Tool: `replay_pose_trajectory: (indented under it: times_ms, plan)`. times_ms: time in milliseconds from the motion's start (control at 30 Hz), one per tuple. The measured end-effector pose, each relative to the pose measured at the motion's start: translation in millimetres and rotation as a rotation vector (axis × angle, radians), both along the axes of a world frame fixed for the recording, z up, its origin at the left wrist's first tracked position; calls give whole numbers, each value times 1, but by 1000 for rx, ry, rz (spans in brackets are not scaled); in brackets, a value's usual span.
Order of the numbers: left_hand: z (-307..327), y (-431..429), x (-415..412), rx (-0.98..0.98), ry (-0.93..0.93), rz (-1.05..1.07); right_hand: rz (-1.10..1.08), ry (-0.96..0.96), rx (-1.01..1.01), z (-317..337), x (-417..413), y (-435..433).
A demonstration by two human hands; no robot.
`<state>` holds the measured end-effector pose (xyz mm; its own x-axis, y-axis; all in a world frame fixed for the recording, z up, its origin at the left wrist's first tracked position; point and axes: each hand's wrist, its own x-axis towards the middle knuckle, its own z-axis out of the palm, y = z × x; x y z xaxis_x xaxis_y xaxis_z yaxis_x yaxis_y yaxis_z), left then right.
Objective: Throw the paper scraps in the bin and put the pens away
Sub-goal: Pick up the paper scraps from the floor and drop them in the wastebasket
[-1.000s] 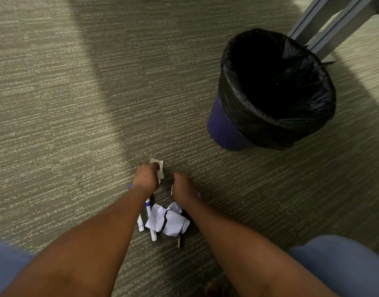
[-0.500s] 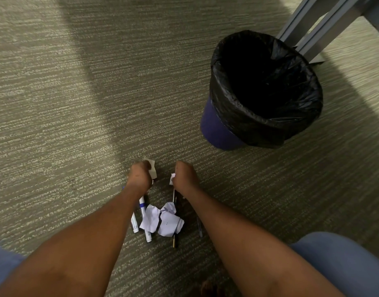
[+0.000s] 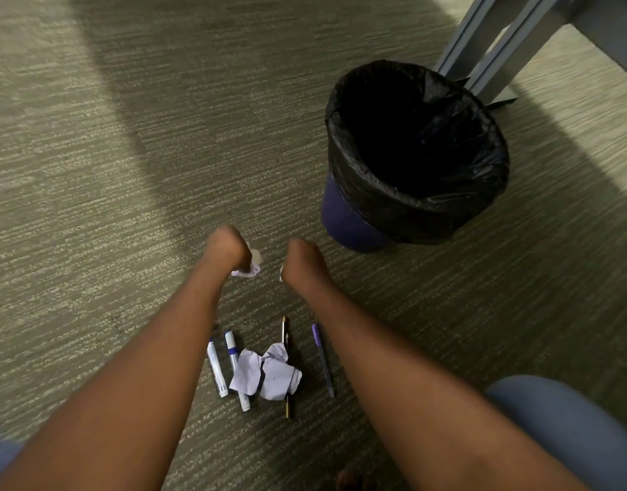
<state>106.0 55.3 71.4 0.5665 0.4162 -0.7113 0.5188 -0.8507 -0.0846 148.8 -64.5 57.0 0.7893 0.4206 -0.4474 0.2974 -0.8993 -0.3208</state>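
Note:
My left hand (image 3: 228, 247) is closed on a white paper scrap (image 3: 250, 267) that pokes out below the fingers. My right hand (image 3: 302, 258) is closed too, with a sliver of white paper (image 3: 281, 273) showing at its left edge. Both hands hover above the carpet, left of the blue bin (image 3: 354, 225) with its black liner. Behind them on the floor lie two crumpled paper scraps (image 3: 266, 375), two white markers (image 3: 227, 368), a dark pen (image 3: 286, 366) partly under the paper, and a purple pen (image 3: 322, 359).
Grey metal furniture legs (image 3: 489, 54) stand behind the bin at the upper right. My knees in blue trousers (image 3: 567, 430) frame the bottom corners. Striped grey-green carpet (image 3: 127, 171) covers the floor.
Both hands have lifted off the pile with paper in them and moved forward, toward the bin. The pens and remaining scraps now lie uncovered behind them.

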Motion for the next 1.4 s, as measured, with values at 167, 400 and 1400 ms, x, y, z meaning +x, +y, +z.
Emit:
replay_pose_trajectory:
  times_ms: [167,400,1400]
  plan:
    - [31,-1,18,-5,110,-94,26,48,-106,28,20,9]
    - [82,1,33,-35,-204,37,168,103,-152,80,51,14]
    - [128,-74,108,-590,-1228,296,-355,-550,613,157,135,-64]
